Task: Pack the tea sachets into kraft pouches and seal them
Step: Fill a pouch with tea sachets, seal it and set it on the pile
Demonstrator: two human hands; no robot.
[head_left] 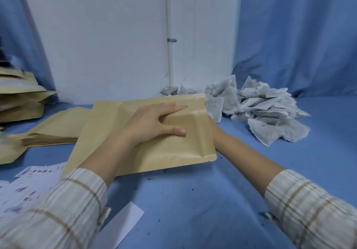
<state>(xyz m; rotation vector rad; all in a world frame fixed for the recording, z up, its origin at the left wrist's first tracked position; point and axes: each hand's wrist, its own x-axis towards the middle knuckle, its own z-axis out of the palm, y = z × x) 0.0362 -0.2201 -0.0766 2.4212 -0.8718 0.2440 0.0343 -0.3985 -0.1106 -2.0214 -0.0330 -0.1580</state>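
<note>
A kraft pouch (pixel 108 132) lies on the blue table, its open mouth facing right. My left hand (pixel 152 121) lies flat on top of it, fingers straight, thumb along the bulge. My right hand is inside the pouch mouth and hidden; only its forearm (pixel 241 152) shows. The pouch bulges (pixel 185 121) where that hand sits. What the hidden hand holds I cannot tell. A heap of white tea sachets (pixel 260 109) lies just right of the pouch.
A stack of flat kraft pouches (pixel 58 132) lies to the left, and filled pouches (pixel 19 101) pile up at the far left. Printed paper sheets (pixel 29 187) lie at the near left. A white wall and blue curtain stand behind.
</note>
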